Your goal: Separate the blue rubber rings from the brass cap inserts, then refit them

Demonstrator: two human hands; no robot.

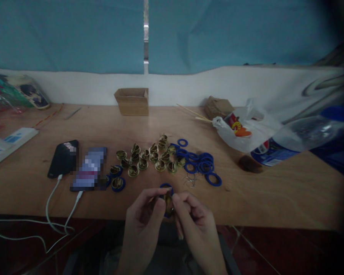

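Both of my hands meet at the table's front edge. My left hand and my right hand pinch one small brass piece with a blue ring on it between their fingertips. Just beyond them on the wooden table lies a cluster of brass caps. Right of the caps lies a pile of loose blue rings. Two brass caps fitted with blue rings lie to the left. Some thin wire clips lie near the rings.
Two phones lie at the left with white cables trailing off the edge. A small cardboard box stands at the back. A white plastic bag and a lying water bottle sit at the right. A white power strip lies far left.
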